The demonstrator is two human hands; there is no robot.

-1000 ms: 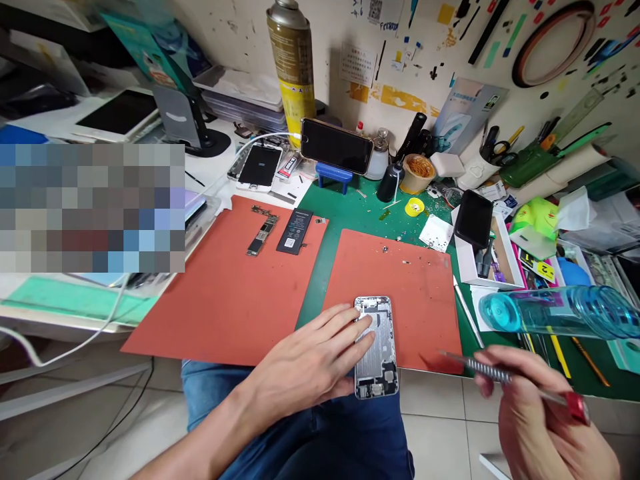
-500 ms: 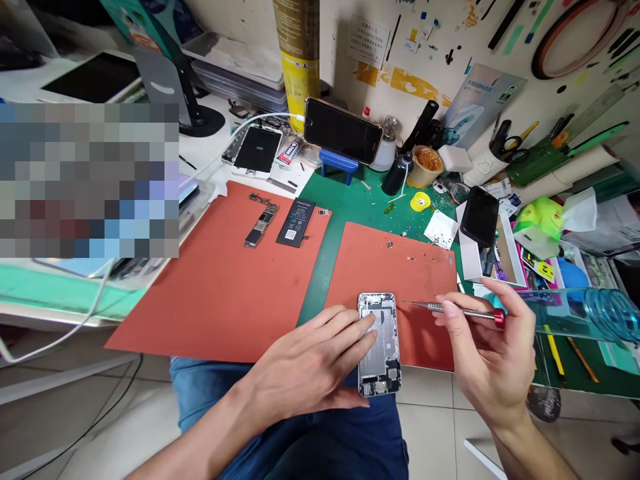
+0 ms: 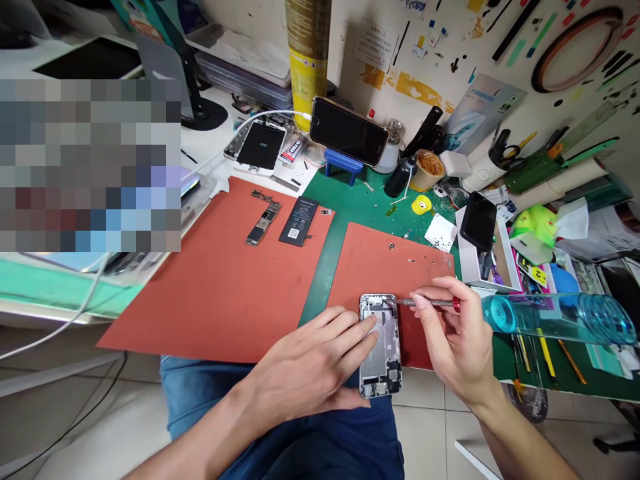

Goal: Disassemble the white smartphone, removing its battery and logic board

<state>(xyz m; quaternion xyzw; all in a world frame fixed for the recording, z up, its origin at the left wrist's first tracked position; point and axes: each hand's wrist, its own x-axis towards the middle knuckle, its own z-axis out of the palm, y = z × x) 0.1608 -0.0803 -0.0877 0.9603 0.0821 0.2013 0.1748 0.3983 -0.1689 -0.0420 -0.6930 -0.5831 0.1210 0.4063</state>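
Note:
An opened silver phone housing (image 3: 381, 347) lies at the near edge of the right red mat (image 3: 385, 267), partly over the table edge. My left hand (image 3: 313, 363) lies flat on its left side, fingers stretched out and pressing it down. My right hand (image 3: 453, 337) pinches a thin screwdriver (image 3: 427, 303) with a red end. The screwdriver's tip touches the upper part of the housing.
On the left red mat (image 3: 210, 293) lie a logic board (image 3: 263, 226) and a black battery (image 3: 299, 222). Small screws (image 3: 400, 250) dot the right mat. A clear blue bottle (image 3: 557, 319) lies to the right. A phone on a blue stand (image 3: 347, 142), cluttered tools and a spray can (image 3: 306, 60) stand behind.
My right hand has brought the screwdriver from low at the right up and leftward until its tip reaches the housing. My left hand has stayed on the housing.

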